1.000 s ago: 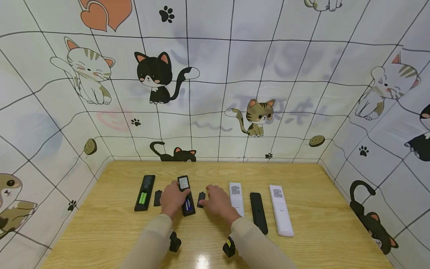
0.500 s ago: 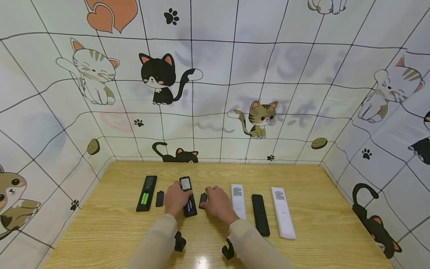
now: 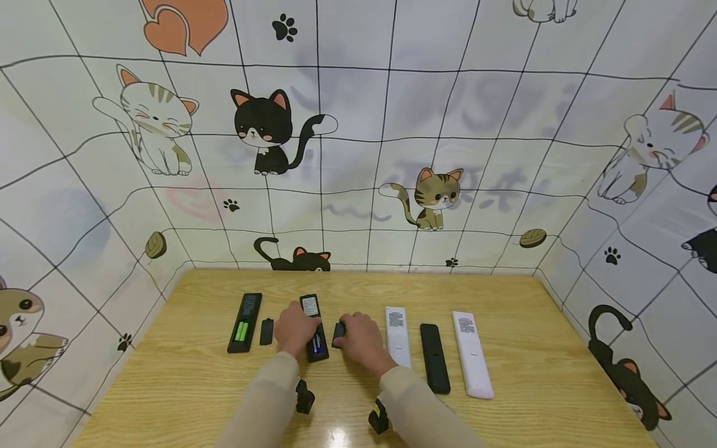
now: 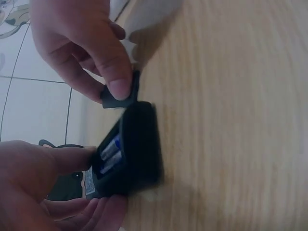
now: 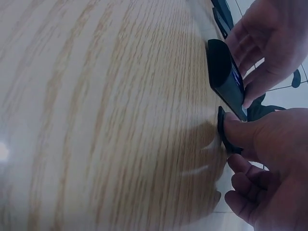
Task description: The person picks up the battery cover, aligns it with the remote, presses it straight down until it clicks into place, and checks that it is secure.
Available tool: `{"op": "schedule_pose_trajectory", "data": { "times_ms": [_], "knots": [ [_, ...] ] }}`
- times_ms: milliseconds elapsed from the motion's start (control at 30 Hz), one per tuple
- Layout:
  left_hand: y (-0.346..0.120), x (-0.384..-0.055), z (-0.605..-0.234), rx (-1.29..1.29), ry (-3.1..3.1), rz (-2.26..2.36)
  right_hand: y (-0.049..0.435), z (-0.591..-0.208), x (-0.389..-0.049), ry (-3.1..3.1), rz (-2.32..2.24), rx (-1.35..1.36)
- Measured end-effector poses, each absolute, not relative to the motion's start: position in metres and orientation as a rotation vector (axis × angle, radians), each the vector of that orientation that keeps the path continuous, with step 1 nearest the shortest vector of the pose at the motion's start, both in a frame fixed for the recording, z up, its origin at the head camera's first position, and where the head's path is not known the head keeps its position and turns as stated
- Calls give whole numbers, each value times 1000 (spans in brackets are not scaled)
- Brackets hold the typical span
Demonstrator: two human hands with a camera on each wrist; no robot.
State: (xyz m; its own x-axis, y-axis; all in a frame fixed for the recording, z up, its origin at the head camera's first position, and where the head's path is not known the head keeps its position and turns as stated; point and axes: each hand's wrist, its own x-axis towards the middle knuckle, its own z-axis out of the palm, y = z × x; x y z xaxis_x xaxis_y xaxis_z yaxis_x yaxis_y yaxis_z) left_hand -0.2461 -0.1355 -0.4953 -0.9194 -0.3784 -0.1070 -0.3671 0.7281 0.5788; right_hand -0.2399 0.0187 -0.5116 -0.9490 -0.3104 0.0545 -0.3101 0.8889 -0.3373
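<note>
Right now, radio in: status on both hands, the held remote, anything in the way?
Left hand gripping black remote, batteries exposed. Right hand pinching small black cover, not fitted. Nothing visible between cover and remote.

You face a gridded wall [image 3: 358,99] behind the table [image 3: 532,348], with an orange heart [image 3: 204,22] at upper left and a black cat [image 3: 262,127] below and right of it. Low, right of centre, you have a black remote [image 3: 434,358] between two white remotes [image 3: 473,358]; low, left of centre, green batteries [image 3: 241,330] sit in another remote [image 3: 248,313].
</note>
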Motion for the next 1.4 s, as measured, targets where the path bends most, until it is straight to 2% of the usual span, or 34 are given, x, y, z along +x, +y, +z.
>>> {"op": "schedule_pose_trajectory", "data": {
  "times_ms": [233, 1033, 1400],
  "knots": [
    [-136, -249, -494, 730, -2911, -1074, 19, -515, -241, 3042, -566, -485],
    [-144, -249, -499, 718, -2824, -1321, 20, -512, -239, 3035, -726, -478],
    [-147, -252, -504, 706, -2677, -1568, 29, -501, -237, 3051, -870, -570]
  ]
}}
